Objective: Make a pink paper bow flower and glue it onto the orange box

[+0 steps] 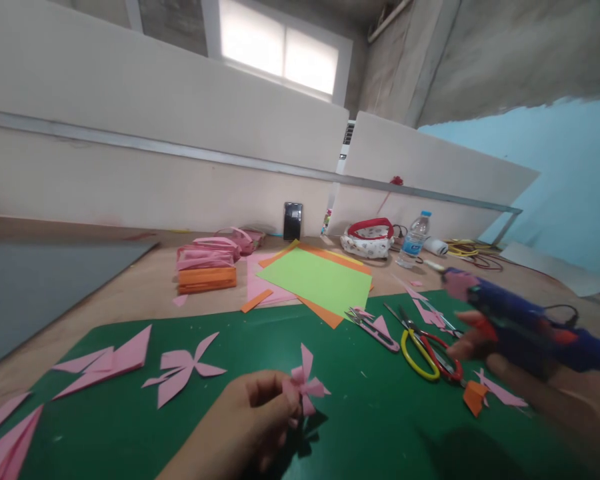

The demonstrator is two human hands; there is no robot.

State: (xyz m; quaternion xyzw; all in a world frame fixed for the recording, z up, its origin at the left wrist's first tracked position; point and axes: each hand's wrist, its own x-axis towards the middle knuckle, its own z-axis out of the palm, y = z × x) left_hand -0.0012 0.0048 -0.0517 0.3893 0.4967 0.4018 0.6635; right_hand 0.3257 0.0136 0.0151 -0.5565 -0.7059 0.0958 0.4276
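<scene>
Between the thumb and fingers of my left hand (260,413) is a small pink paper flower (307,385), held just above the green mat (375,427). My right hand (535,400), smeared by motion, grips a blue glue gun (520,313) with its nozzle pointing up and left. To the left of my left hand, a pink paper cutout with several petals (183,367) lies flat on the mat. Folded pink paper pieces (113,363) lie farther left. Below and left of the glue gun rest yellow-handled scissors (420,353) and red-handled scissors (443,360).
Green and orange paper sheets (320,273) lie behind the mat, near pink and orange paper bundles (207,280). Pink thread snips (377,332) lie by the scissors. A phone (293,221), a white pouch (367,240) and a water bottle (414,241) stand along the back, with cables (473,250) at right.
</scene>
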